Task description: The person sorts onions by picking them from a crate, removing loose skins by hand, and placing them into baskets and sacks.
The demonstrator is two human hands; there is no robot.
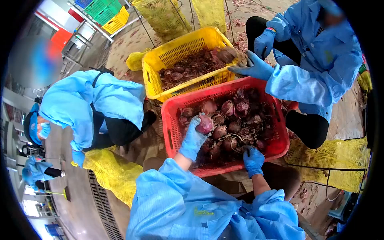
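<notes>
In its blue glove, my left hand [193, 141] is closed around a red onion [205, 124], held over the left part of a red crate [175, 171]. My right hand [253, 161], gloved too, is at the crate's near right side with its fingers curled in. What they hold, if anything, is hidden. Beneath both hands lie several unpeeled onions [219, 132], dry brown skins and a few pale stringy stalks.
Behind stands a yellow crate [150, 86] of skins. A co-worker's gloved hand [258, 66] reaches over it from the right. Another co-worker [96, 100] crouches at left by a yellow mesh sack [114, 172]. More mesh sacks [330, 160] lie right. Skins litter the floor.
</notes>
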